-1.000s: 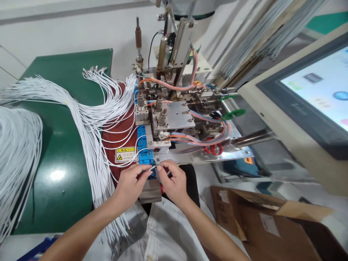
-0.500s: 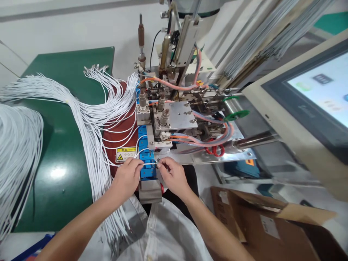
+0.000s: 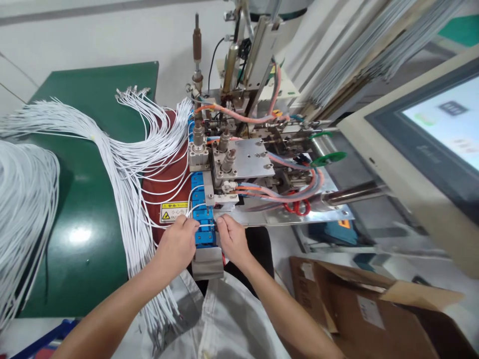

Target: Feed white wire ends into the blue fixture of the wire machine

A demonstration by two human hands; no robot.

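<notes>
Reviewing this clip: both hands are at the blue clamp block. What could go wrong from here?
1. Pinch: the left hand and right hand hold a white wire across the blue clamp block, beside the yellow warning label; fingers could get caught if the machine cycles.
2. Snag: the loose wire bundle runs by the left forearm and might get dragged.

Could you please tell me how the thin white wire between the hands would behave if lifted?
Likely floppy: the wire between the left hand and right hand is thin, and neighbouring wires sag in curves. Probably very light, since fingertips alone pinch it.
</notes>
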